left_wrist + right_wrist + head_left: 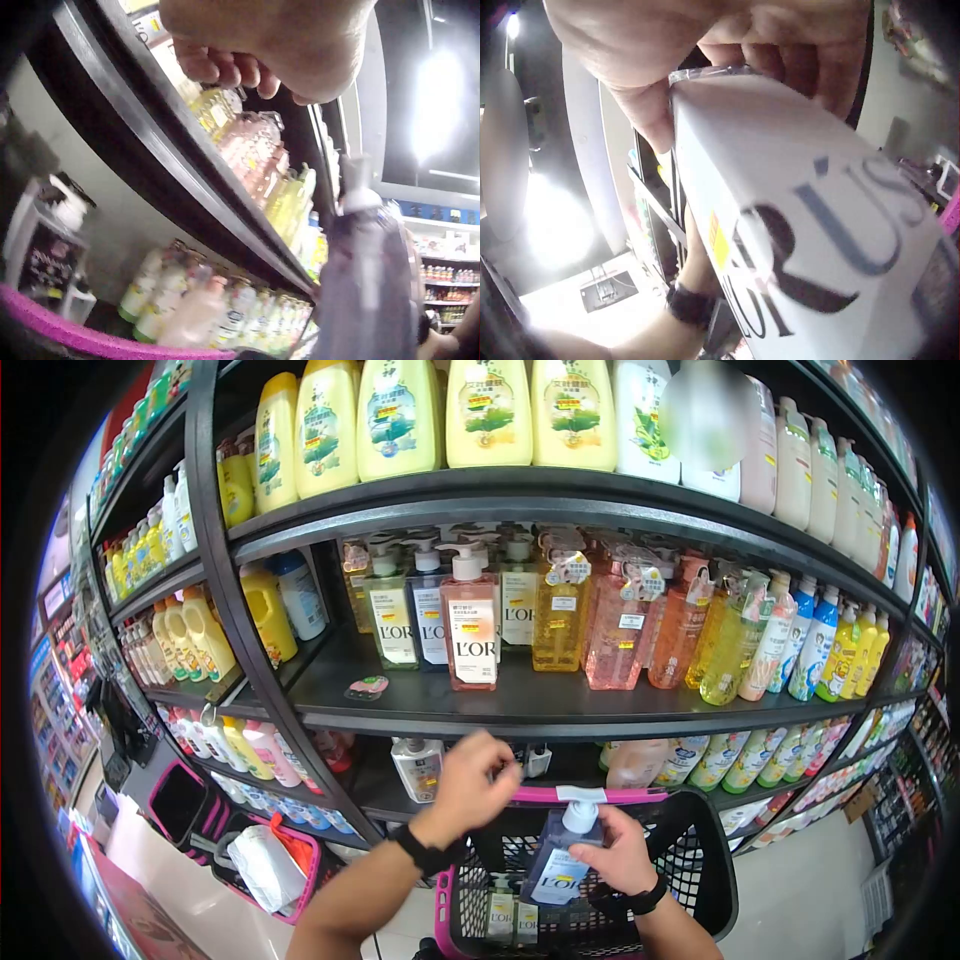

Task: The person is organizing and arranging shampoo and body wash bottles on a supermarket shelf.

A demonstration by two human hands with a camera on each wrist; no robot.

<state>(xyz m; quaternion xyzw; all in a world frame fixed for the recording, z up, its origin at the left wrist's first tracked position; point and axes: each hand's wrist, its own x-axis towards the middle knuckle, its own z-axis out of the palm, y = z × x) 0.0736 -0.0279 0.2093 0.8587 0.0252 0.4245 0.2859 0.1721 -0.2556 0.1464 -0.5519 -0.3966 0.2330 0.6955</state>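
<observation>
My right hand (622,854) grips a grey-blue pump bottle (556,872) with a white pump head, upright over a black mesh basket (706,860) with a pink rim. In the right wrist view the fingers (780,52) curl round the bottle (802,225), whose label letters fill the frame. My left hand (480,773) hovers just left of the pump head, in front of the shelf edge, with its fingers curled and nothing in them. The left wrist view shows those curled fingers (232,67) above the bottle (367,285).
Dark shelves (560,705) hold rows of pump bottles, with L'OR bottles (472,630) straight ahead and yellow bottles (400,420) above. Small boxes (510,915) lie in the basket. A second pink-rimmed basket (265,865) sits low on the left. Pale floor (815,900) shows at the right.
</observation>
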